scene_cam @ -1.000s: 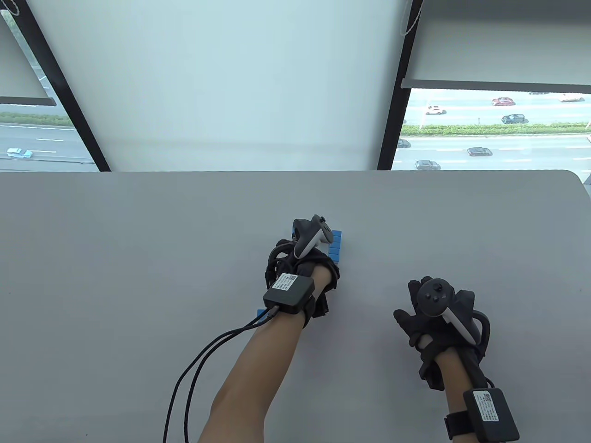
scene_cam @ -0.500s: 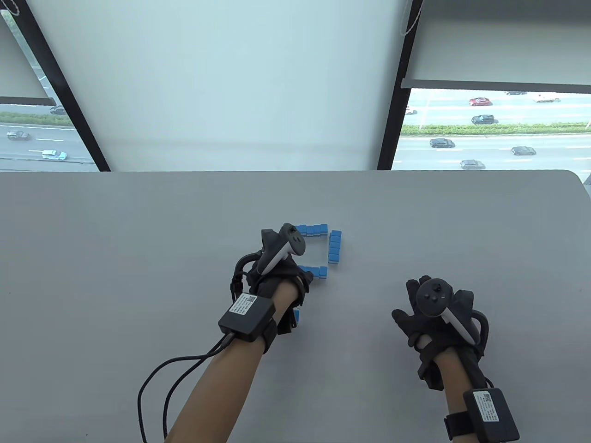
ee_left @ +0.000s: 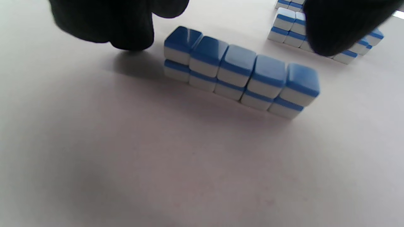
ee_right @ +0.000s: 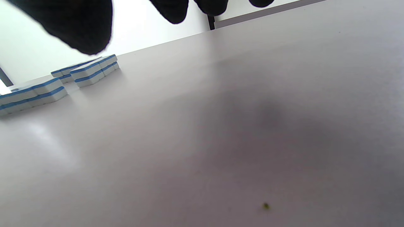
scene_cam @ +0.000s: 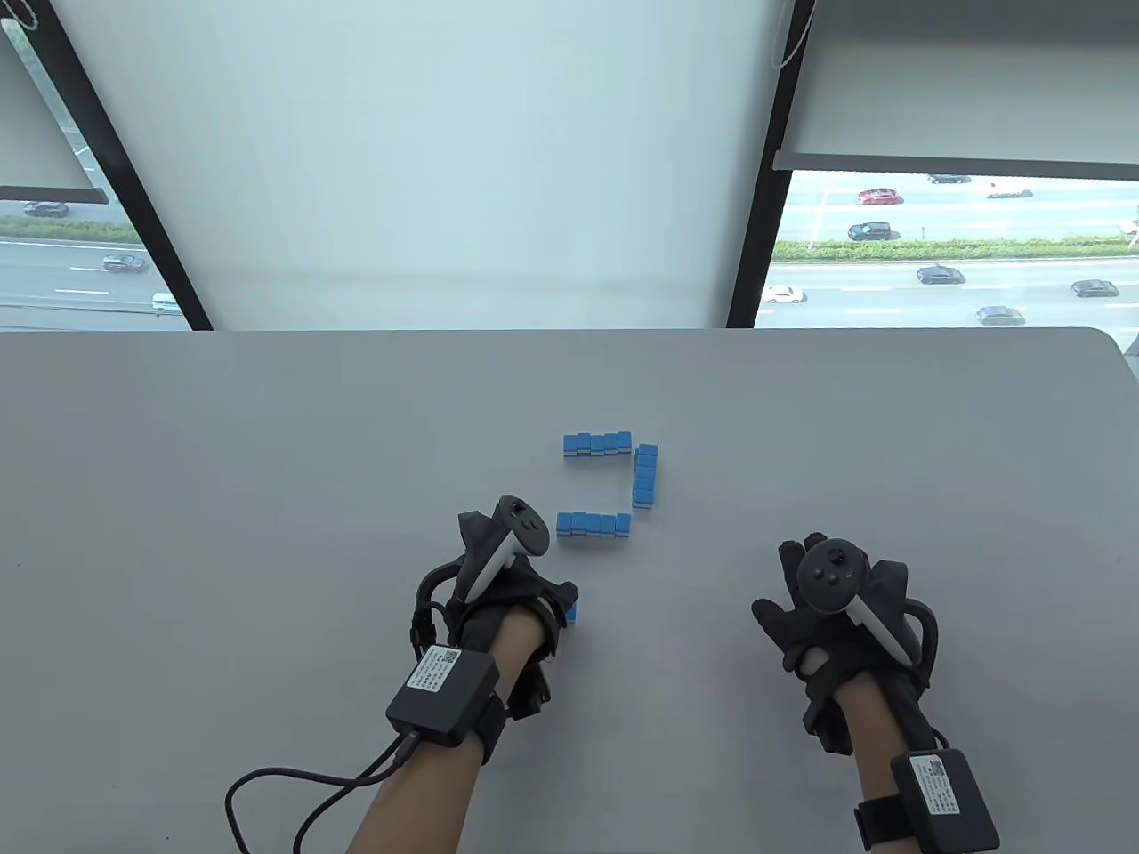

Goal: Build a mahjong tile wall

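Left hand (scene_cam: 507,587) sat low on surface (scene_cam: 267,463), just left of near row (scene_cam: 593,525); fingers hidden, grip state unclear. Blue tile (scene_cam: 572,611) peeked at its right edge, held or not unclear. Right hand (scene_cam: 832,605) spread, idle, well apart. Three rows done: near, far (scene_cam: 597,445), right (scene_cam: 646,476); left side open. Rows were two-high, five long, blue-backed, white-faced, slightly staggered.

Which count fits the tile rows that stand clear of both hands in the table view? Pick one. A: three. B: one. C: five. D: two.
A: the far row, the right-side row and the near row stand as three separate double-stacked rows on the table.
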`<state>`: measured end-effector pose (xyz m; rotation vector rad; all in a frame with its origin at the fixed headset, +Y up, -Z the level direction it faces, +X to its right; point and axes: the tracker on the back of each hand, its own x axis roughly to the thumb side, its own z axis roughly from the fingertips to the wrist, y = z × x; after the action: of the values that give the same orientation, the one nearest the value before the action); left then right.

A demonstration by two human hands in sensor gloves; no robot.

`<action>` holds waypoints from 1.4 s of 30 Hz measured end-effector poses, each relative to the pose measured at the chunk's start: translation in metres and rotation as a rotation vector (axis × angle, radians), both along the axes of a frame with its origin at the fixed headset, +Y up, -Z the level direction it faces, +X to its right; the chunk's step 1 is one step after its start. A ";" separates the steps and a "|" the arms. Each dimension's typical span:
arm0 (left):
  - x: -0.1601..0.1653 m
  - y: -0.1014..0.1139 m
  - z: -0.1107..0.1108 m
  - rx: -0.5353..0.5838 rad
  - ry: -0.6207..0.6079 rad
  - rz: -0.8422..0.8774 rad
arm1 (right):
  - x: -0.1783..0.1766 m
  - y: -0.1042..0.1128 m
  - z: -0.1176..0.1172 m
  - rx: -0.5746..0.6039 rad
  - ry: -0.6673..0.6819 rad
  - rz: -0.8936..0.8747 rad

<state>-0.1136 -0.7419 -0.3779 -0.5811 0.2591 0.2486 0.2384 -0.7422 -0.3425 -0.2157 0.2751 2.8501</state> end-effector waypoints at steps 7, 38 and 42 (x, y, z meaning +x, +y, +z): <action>0.010 -0.002 0.004 0.024 -0.009 -0.006 | -0.001 -0.001 0.000 0.001 0.008 -0.004; 0.055 -0.014 -0.005 -0.007 -0.012 -0.236 | -0.002 0.000 0.000 -0.003 0.011 -0.012; 0.055 -0.015 -0.006 0.018 -0.045 -0.232 | -0.002 0.000 0.000 -0.002 0.011 -0.013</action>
<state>-0.0582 -0.7564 -0.3835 -0.5329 0.2783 0.0140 0.2367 -0.7422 -0.3423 -0.1983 0.2810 2.8388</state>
